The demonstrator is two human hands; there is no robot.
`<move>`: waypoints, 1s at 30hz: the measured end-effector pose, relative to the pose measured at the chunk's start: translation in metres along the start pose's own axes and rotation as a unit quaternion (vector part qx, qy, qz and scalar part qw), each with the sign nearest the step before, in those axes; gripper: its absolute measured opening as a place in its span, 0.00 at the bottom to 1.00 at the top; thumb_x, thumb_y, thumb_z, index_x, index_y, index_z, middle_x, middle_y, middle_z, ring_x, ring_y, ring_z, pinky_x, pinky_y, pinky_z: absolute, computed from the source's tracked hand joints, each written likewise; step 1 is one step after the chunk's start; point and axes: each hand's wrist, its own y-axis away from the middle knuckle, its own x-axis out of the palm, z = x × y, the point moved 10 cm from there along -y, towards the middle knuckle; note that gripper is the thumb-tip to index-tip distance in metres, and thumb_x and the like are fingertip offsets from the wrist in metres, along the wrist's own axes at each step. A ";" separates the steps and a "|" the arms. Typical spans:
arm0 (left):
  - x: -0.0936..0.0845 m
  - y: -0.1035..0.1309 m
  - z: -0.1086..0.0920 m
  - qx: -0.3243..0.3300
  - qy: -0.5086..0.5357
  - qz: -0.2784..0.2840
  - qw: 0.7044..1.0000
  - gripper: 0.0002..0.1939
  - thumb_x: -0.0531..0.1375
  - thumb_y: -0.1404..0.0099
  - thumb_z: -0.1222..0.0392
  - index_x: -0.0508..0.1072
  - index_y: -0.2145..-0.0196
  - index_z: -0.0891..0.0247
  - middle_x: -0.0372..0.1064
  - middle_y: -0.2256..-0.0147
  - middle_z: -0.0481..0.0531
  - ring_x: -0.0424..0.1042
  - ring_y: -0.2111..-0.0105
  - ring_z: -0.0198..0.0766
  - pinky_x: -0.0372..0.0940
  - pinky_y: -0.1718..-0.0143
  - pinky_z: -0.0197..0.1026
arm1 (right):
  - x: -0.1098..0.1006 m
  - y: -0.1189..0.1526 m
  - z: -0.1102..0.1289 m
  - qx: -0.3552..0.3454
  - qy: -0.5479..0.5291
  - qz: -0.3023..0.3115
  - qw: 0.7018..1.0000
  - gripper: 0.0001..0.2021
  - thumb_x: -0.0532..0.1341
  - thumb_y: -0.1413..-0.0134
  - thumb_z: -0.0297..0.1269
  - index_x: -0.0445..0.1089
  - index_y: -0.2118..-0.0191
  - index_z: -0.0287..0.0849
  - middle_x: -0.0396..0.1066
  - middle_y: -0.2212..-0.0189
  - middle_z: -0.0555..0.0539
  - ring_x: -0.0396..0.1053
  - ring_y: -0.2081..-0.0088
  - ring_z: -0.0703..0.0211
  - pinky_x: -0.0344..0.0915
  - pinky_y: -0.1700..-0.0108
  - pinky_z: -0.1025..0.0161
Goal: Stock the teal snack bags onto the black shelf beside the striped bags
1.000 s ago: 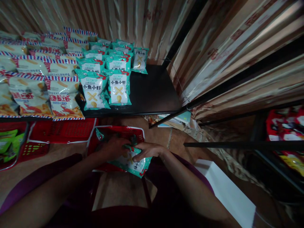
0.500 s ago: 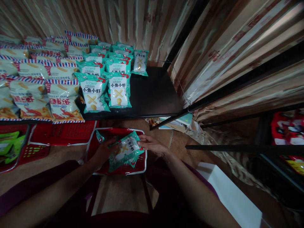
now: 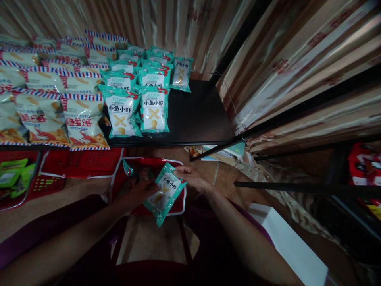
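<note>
A teal and white snack bag is tilted above the red basket in front of me. My right hand pinches its upper right edge. At the bag's left edge, my left hand has its fingers against the bag, partly behind or beside it. Inside the basket, at its left, shows the corner of another teal bag. On the black shelf stand several teal bags in rows, one bag apart at the back right.
Striped-edge snack bags fill the shelf's left part. Below them are a red basket and another with green packets. Black metal bars cross the right side. A white box stands at lower right, near red packages.
The bag in my hands has come up and turned more upright, its lower end now over the basket's front rim. The view has shifted slightly.
</note>
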 end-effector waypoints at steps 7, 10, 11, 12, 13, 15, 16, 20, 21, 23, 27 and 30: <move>0.019 0.002 -0.004 -0.017 0.085 0.034 0.996 0.23 0.66 0.53 0.44 0.75 0.66 0.67 0.76 0.66 0.57 0.74 0.66 0.43 0.65 0.60 0.45 | 0.008 -0.001 0.009 -0.019 -0.011 0.002 1.000 0.20 0.70 0.65 0.50 0.76 0.68 0.39 0.76 0.74 0.50 0.69 0.75 0.64 0.64 0.69 0.65; 0.018 -0.005 0.002 -0.010 0.051 0.009 0.999 0.22 0.66 0.54 0.45 0.74 0.69 0.68 0.75 0.68 0.56 0.73 0.67 0.41 0.65 0.62 0.43 | 0.003 -0.004 0.009 -0.021 -0.023 -0.023 0.999 0.20 0.71 0.66 0.50 0.75 0.67 0.40 0.75 0.74 0.50 0.69 0.75 0.64 0.64 0.69 0.65; 0.018 -0.007 0.003 -0.011 0.054 0.003 0.998 0.22 0.66 0.53 0.45 0.74 0.68 0.67 0.75 0.67 0.55 0.73 0.68 0.41 0.65 0.62 0.42 | 0.000 -0.005 0.008 -0.024 -0.024 -0.036 0.999 0.21 0.71 0.66 0.50 0.75 0.67 0.40 0.75 0.74 0.50 0.69 0.75 0.64 0.65 0.69 0.65; 0.017 -0.008 0.004 -0.013 0.063 -0.009 0.998 0.22 0.65 0.52 0.45 0.74 0.67 0.67 0.75 0.67 0.55 0.73 0.68 0.40 0.65 0.63 0.42 | -0.003 -0.005 0.007 -0.028 -0.025 -0.049 0.998 0.21 0.70 0.65 0.50 0.75 0.66 0.40 0.75 0.73 0.50 0.69 0.74 0.64 0.65 0.68 0.65; 0.016 -0.008 0.003 -0.014 0.072 -0.024 0.997 0.22 0.64 0.51 0.45 0.73 0.65 0.66 0.75 0.66 0.54 0.73 0.67 0.40 0.65 0.64 0.41 | -0.006 -0.006 0.006 -0.029 -0.028 -0.062 0.997 0.22 0.70 0.65 0.51 0.74 0.65 0.41 0.75 0.72 0.50 0.69 0.73 0.64 0.65 0.67 0.65; 0.010 -0.008 -0.003 -0.011 0.080 -0.064 0.995 0.22 0.63 0.49 0.47 0.72 0.61 0.65 0.75 0.65 0.53 0.73 0.65 0.40 0.66 0.64 0.41 | -0.011 -0.006 0.000 -0.022 -0.033 -0.079 0.996 0.23 0.70 0.63 0.51 0.73 0.61 0.43 0.74 0.71 0.51 0.70 0.71 0.63 0.66 0.66 0.64; 0.006 -0.007 -0.006 -0.008 0.080 -0.084 0.993 0.23 0.63 0.49 0.48 0.72 0.60 0.65 0.75 0.65 0.53 0.73 0.65 0.41 0.66 0.64 0.41 | -0.011 -0.006 -0.003 -0.016 -0.035 -0.079 0.996 0.23 0.69 0.62 0.51 0.73 0.60 0.44 0.74 0.70 0.51 0.70 0.70 0.63 0.66 0.65 0.64; 0.001 -0.007 -0.019 0.000 0.087 -0.119 0.989 0.22 0.63 0.50 0.51 0.72 0.60 0.66 0.75 0.63 0.55 0.73 0.64 0.42 0.66 0.63 0.42 | -0.014 -0.006 -0.008 -0.008 -0.056 -0.084 0.995 0.21 0.69 0.61 0.51 0.72 0.61 0.44 0.74 0.69 0.50 0.70 0.68 0.63 0.66 0.63 0.64; 0.001 -0.007 -0.021 0.004 0.082 -0.117 0.990 0.20 0.63 0.50 0.52 0.72 0.61 0.66 0.75 0.64 0.55 0.73 0.64 0.42 0.66 0.63 0.42 | -0.014 -0.006 -0.008 -0.010 -0.067 -0.088 0.994 0.21 0.69 0.62 0.51 0.72 0.63 0.43 0.74 0.70 0.50 0.70 0.69 0.62 0.66 0.63 0.64; 0.003 -0.008 -0.024 0.018 0.064 -0.113 0.991 0.16 0.62 0.49 0.54 0.73 0.64 0.66 0.75 0.64 0.56 0.73 0.64 0.42 0.66 0.62 0.42 | -0.016 -0.006 -0.006 -0.014 -0.094 -0.097 0.991 0.20 0.70 0.64 0.52 0.71 0.68 0.42 0.74 0.72 0.50 0.70 0.71 0.62 0.66 0.64 0.63; 0.007 -0.011 -0.014 0.008 0.058 -0.108 0.992 0.17 0.62 0.49 0.54 0.72 0.64 0.67 0.75 0.63 0.57 0.73 0.64 0.44 0.66 0.63 0.43 | -0.019 -0.003 -0.002 -0.019 -0.135 -0.117 0.984 0.19 0.70 0.66 0.52 0.70 0.74 0.41 0.72 0.77 0.51 0.68 0.75 0.63 0.66 0.66 0.64; 0.013 -0.013 -0.010 -0.003 0.062 -0.087 0.994 0.19 0.64 0.53 0.51 0.72 0.66 0.67 0.74 0.64 0.56 0.72 0.64 0.44 0.65 0.63 0.43 | -0.021 0.000 0.003 -0.026 -0.136 -0.127 0.982 0.19 0.70 0.66 0.52 0.71 0.75 0.41 0.72 0.78 0.52 0.66 0.76 0.65 0.64 0.69 0.66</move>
